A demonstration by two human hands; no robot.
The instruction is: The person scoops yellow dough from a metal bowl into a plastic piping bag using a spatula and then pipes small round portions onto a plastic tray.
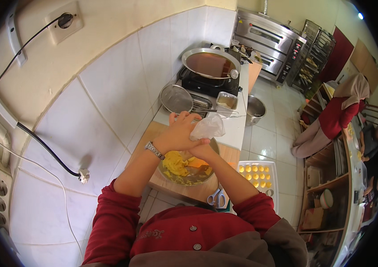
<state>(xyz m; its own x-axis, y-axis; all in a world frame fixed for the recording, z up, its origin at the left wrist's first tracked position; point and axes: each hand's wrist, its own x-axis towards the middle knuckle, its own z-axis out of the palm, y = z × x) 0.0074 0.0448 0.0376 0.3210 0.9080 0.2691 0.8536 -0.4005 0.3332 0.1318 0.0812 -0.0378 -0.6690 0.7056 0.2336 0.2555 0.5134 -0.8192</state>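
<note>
My left hand (181, 131), with a metal watch on its wrist, closes over the top of a clear plastic bag (208, 127). Beneath the bag my right hand (201, 148) grips it from below, mostly hidden by the left hand. Both hands hover above a metal bowl (169, 174) that holds yellow dough-like pieces (176, 165). The bowl rests on a wooden board (229, 156) on the white counter.
Blue-handled scissors (216, 198) lie at the board's near edge. A tray of yellow pieces (256, 175) sits to the right. Farther along are a mesh strainer (176, 99), a small metal tin (227, 100), a large pan on a stove (210, 63), an oven (269, 43). A person (338, 116) bends at shelves.
</note>
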